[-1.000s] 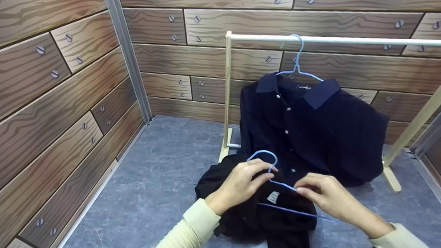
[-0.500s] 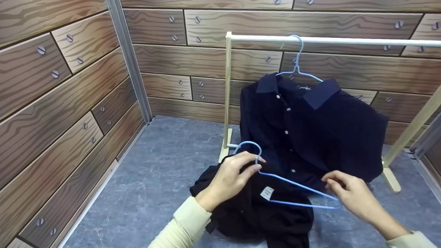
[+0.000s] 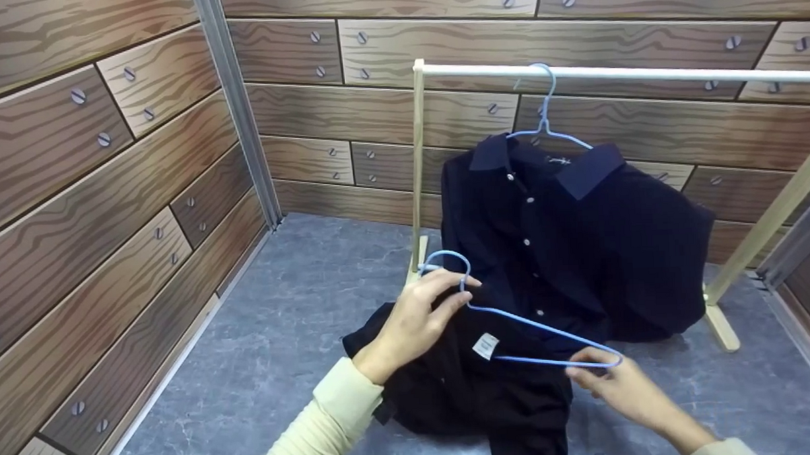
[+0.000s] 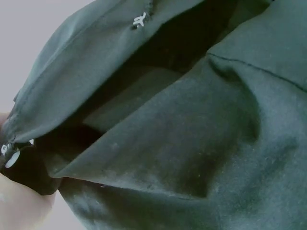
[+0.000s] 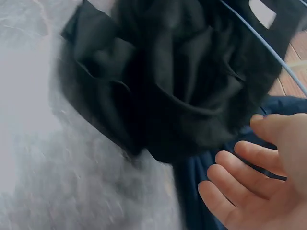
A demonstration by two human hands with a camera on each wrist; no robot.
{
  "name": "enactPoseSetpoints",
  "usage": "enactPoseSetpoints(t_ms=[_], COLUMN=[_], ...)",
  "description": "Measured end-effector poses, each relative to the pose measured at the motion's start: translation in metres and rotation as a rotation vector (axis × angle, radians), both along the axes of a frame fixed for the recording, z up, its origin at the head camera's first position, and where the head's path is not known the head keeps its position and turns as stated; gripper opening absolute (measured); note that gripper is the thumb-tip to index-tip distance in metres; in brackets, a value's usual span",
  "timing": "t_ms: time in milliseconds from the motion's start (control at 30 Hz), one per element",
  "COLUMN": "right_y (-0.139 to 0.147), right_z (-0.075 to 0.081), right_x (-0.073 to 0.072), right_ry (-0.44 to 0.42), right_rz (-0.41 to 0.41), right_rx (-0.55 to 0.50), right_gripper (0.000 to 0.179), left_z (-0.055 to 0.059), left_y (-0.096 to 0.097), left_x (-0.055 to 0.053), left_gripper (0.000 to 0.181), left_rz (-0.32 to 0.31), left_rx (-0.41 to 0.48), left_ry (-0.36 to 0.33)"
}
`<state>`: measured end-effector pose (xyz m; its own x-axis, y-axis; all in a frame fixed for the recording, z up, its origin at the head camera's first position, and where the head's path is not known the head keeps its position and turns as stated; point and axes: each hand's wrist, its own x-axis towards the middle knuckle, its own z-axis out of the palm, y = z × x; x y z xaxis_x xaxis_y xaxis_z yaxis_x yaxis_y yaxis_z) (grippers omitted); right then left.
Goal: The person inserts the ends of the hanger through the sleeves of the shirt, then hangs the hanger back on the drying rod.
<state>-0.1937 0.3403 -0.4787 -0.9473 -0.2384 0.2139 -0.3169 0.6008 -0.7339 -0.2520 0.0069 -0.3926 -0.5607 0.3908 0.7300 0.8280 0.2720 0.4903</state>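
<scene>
In the head view, my left hand pinches the neck of a light blue clothes hanger, just below its hook. A black shirt with a white neck label drapes over the hanger's left part, while the right end sticks out bare. My right hand is behind that bare end, its fingertips beside the shirt's edge. The right wrist view shows this hand with loose, parted fingers and nothing in its grasp. Folds of the black shirt fill the left wrist view, hiding most of my left hand.
Behind my hands, a navy button-up shirt hangs by another blue hanger from the white rail of a wooden-legged rack. A grey marbled surface lies below, with wood-patterned walls at the back and left.
My left hand has moved the hanger and black shirt left and slightly upward. My right hand has let go of the hanger's upper arm, swung right, then come in behind its bare end.
</scene>
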Motion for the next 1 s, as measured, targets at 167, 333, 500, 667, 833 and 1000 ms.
enactPoseSetpoints(t_ms=[167,333,500,667,833,1000], right_y=[-0.014,-0.022,-0.027,-0.020,-0.006,0.010], right_z=[-0.012,-0.021,-0.025,-0.018,0.005,0.037], right_x=[-0.001,0.000,0.001,-0.001,-0.008,-0.012], right_ry=[0.083,0.013,0.051,0.098,-0.004,-0.056], right_rz=[0.009,-0.058,-0.124,-0.134,-0.143,-0.240], right_rx=[0.059,0.082,0.084,0.054,-0.087,-0.158], right_gripper=[0.019,0.036,0.026,0.010,0.011,0.017], left_z=[0.002,0.002,-0.001,-0.002,-0.002,-0.001], left_y=[0.000,0.000,-0.001,-0.004,-0.009,-0.011], left_x=[0.001,0.000,-0.001,-0.002,-0.002,-0.003], left_gripper=[0.018,0.018,0.018,0.019,0.017,0.014], left_rz=[-0.003,-0.024,-0.026,-0.036,-0.038,-0.023], left_rx=[0.032,0.073,0.083,0.087,0.090,0.051], left_ry=[0.011,0.008,-0.004,-0.038,-0.058,-0.016])
